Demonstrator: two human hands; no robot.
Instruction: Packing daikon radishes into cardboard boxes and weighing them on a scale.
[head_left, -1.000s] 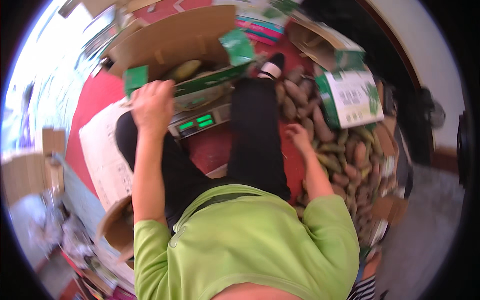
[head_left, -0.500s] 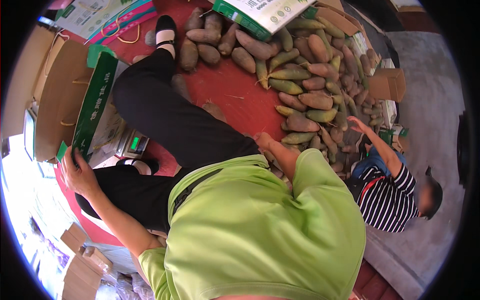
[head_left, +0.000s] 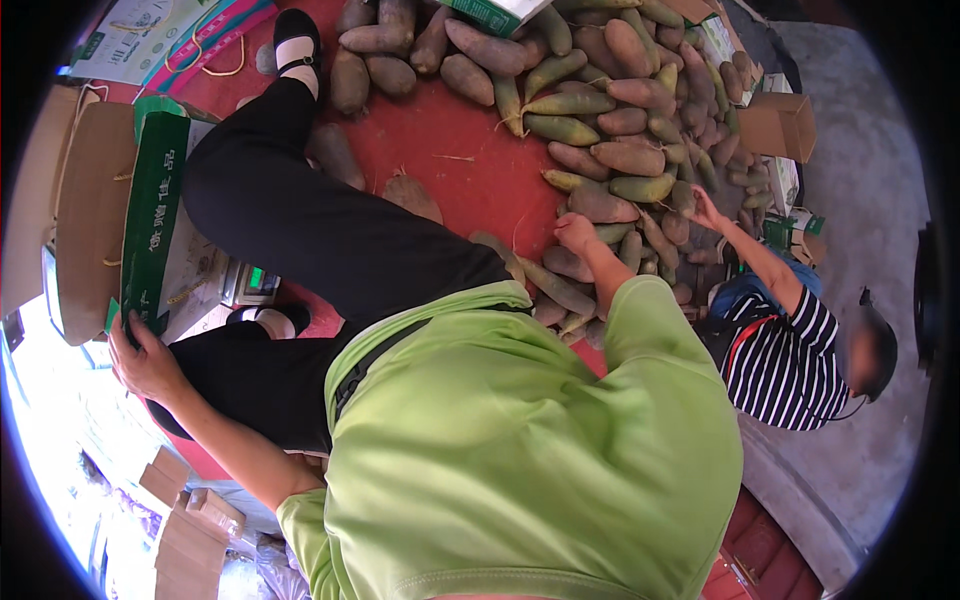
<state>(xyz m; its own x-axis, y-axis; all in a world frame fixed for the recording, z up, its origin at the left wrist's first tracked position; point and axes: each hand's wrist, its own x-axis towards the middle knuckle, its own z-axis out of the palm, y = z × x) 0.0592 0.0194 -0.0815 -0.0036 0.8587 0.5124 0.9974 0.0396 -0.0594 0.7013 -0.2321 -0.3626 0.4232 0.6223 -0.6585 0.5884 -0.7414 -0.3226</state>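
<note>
My left hand [head_left: 148, 362] is closed round the near corner of a green and white carton [head_left: 150, 230] that stands upright with brown flaps. Its thumb and fingers press the carton's edge. Close to the carton sits a scale with a lit green display [head_left: 257, 279], partly hidden by my leg. My right hand [head_left: 577, 234], fingers curled in, is at the left edge of a heap of long radishes [head_left: 628, 157], green and reddish. Nothing shows in it. One reddish radish [head_left: 600, 206] lies right beside it.
On the red mat [head_left: 455, 150], loose radishes [head_left: 335, 157] lie beyond my leg. Another person [head_left: 780, 350] in a striped shirt touches the heap from the right. A bag with cord handles [head_left: 215, 40] stands far left; an open brown box [head_left: 780, 125] is at right.
My right hand has moved from beside my knee forward and right to the heap. The other person's hand has come down onto the radishes. My left hand stays on the carton.
</note>
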